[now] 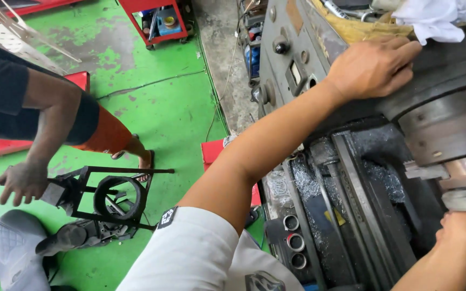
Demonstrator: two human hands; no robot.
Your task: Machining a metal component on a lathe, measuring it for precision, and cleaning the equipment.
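Green floor behind; left hand [374, 66] flat on lathe [449, 116].

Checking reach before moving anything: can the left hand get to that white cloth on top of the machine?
Probably yes. The left hand rests on the machine's top, fingertips just short of the white cloth, and nothing lies between them.

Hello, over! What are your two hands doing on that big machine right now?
Left hand flat on the lathe housing, holding nothing. Right hand low under the chuck, grip hidden. White rag just beyond left fingers. Another person's hand well off left.
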